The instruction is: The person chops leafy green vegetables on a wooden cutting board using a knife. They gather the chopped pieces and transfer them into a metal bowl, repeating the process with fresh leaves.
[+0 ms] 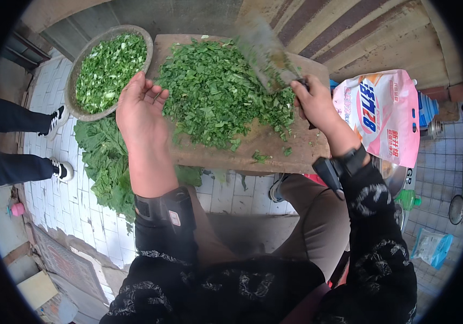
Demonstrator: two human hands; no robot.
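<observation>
My right hand (314, 101) grips the dark handle of a cleaver (268, 56), its broad blade blurred and flecked with green bits. The blade is over the right part of a heap of chopped leafy greens (211, 93). That heap covers much of a wooden cutting board (231, 160). Palm up with curled fingers, my left hand (142, 109) is raised at the board's left edge and holds nothing. Just beyond its fingertips stands a round basin (69, 97) filled with chopped greens (110, 73).
Whole leafy greens (106, 162) lie on the tiled floor (53, 202) below the basin. A person's legs (16, 117) stand at the left. A pink and white plastic bag (377, 113) is close to my right forearm. A panelled surface (361, 36) borders the board's far side.
</observation>
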